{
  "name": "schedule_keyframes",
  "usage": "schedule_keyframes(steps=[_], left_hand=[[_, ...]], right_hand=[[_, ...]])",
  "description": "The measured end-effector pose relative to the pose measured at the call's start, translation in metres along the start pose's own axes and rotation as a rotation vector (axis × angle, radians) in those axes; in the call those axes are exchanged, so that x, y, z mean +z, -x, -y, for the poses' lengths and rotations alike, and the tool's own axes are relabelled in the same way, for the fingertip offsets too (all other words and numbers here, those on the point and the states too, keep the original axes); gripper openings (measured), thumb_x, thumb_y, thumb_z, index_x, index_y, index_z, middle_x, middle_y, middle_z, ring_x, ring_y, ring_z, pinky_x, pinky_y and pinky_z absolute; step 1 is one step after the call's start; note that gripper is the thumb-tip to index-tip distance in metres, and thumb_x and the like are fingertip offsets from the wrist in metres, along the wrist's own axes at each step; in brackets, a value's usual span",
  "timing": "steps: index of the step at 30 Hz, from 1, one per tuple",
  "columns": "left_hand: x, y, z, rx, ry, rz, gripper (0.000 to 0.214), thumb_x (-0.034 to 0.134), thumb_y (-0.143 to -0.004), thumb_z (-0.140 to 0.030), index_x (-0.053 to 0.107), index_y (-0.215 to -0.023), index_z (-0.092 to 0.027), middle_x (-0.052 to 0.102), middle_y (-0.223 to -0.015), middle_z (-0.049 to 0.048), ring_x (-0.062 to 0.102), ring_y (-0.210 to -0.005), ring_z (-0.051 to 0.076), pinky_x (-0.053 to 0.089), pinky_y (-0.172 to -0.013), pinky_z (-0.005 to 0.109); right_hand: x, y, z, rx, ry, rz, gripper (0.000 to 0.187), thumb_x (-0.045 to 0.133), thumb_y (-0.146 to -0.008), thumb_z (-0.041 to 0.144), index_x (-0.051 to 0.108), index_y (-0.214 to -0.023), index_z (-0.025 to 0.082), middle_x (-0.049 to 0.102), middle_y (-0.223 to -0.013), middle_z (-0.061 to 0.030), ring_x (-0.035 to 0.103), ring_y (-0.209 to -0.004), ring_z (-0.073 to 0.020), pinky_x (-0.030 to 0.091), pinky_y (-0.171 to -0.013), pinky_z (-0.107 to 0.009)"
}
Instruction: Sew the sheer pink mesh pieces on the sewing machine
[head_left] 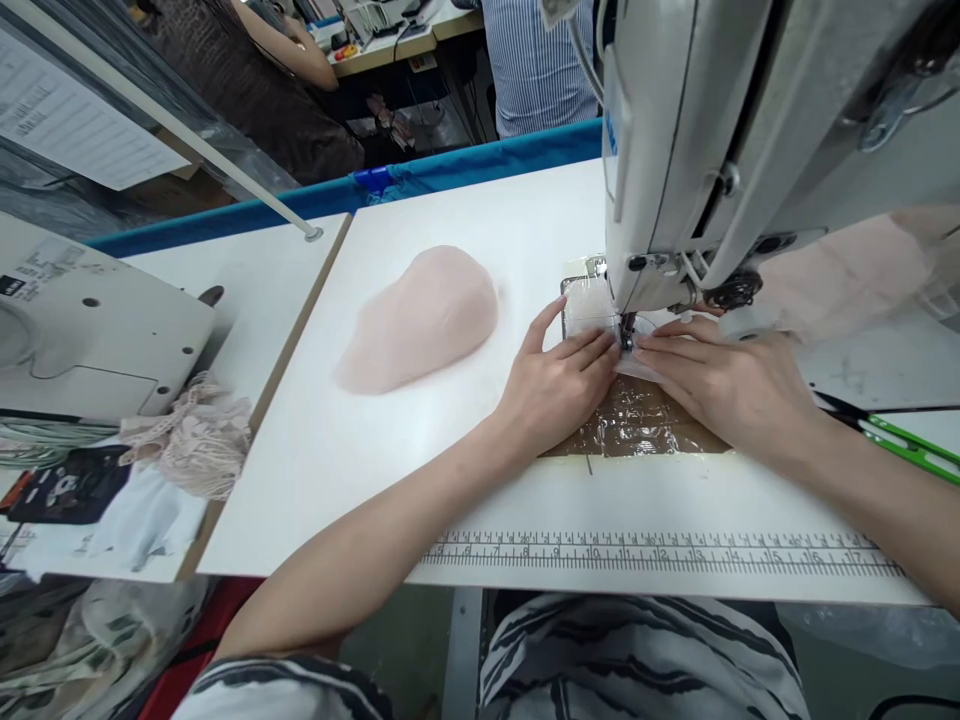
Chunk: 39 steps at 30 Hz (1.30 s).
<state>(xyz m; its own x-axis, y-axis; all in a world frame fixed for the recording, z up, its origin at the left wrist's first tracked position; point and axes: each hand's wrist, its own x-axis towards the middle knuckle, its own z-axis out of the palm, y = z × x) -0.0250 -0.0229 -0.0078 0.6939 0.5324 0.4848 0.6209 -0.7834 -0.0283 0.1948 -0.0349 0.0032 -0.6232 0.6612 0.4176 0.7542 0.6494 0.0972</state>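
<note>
A piece of thin white fabric (589, 308) lies under the presser foot (627, 330) of a sewing machine (667, 150). My left hand (559, 390) rests on it just left of the foot, fingers stretched flat and thumb side spread away. To the right of the foot, my right hand (742, 375) has its fingers pressed together at the fabric's edge, close to the needle. Brown plate covered with shiny clear tape (637, 420) shows between my wrists. A pale pink, sheer cup-shaped fabric piece (427, 320) lies on the white table, left of my left hand.
Green-handled scissors (911, 443) lie by my right forearm. A printed ruler (660, 553) runs along the table's front edge. More pink fabric (855, 275) sits behind my right hand. At left are another machine (97, 320) and bunched lace (202, 440). Two people are beyond the blue cloth (495, 155).
</note>
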Motion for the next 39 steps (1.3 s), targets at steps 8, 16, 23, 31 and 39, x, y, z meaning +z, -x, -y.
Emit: schedule_keyframes(steps=[8,16,23,31,39], left_hand=[[-0.005,0.000,-0.003,-0.088,-0.111,0.037,0.050,0.049,-0.099,-0.051,0.064,-0.124,-0.009,0.067,-0.129,0.0163,0.065,-0.115,0.030,0.039,-0.107,0.052],[-0.022,0.000,-0.007,-0.028,-0.151,-0.103,0.027,0.052,-0.100,-0.029,0.069,-0.083,-0.018,0.073,-0.080,0.0018,0.064,-0.079,0.018,0.039,-0.084,0.038],[-0.027,-0.001,-0.002,-0.029,0.064,-0.082,0.027,0.047,-0.098,-0.024,0.071,-0.087,-0.018,0.075,-0.081,0.0014,0.067,-0.072,0.015,0.042,-0.081,0.036],[-0.033,-0.003,0.002,-0.082,0.172,0.062,0.033,0.039,-0.103,-0.025,0.071,-0.100,-0.015,0.077,-0.093,0.0038,0.069,-0.079,0.016,0.042,-0.086,0.037],[-0.016,-0.003,0.007,0.005,0.143,0.116,0.029,0.044,-0.103,-0.022,0.066,-0.120,-0.013,0.072,-0.106,0.0073,0.066,-0.098,0.019,0.046,-0.095,0.036]], right_hand=[[0.006,0.004,0.000,-0.012,0.001,-0.097,0.027,0.049,-0.094,0.014,0.074,-0.103,0.018,0.078,-0.094,-0.0048,0.069,-0.081,-0.0223,0.048,-0.081,-0.039],[-0.003,0.006,0.012,-0.053,-0.119,-0.110,0.036,0.043,-0.084,0.001,0.066,-0.110,0.011,0.076,-0.101,-0.0087,0.068,-0.079,-0.0191,0.045,-0.084,-0.036],[-0.009,0.007,0.007,-0.127,-0.067,-0.205,0.034,0.046,-0.083,-0.005,0.069,-0.090,0.018,0.076,-0.090,-0.0018,0.066,-0.071,-0.0158,0.045,-0.083,-0.034],[-0.019,0.008,0.021,-0.091,-0.084,-0.148,0.026,0.055,-0.098,0.029,0.071,-0.083,0.016,0.076,-0.085,-0.0054,0.070,-0.079,-0.0216,0.045,-0.088,-0.041],[-0.015,0.011,0.021,-0.096,-0.201,-0.086,0.023,0.052,-0.097,0.016,0.071,-0.084,0.015,0.074,-0.084,-0.0049,0.068,-0.078,-0.0193,0.050,-0.079,-0.034]])
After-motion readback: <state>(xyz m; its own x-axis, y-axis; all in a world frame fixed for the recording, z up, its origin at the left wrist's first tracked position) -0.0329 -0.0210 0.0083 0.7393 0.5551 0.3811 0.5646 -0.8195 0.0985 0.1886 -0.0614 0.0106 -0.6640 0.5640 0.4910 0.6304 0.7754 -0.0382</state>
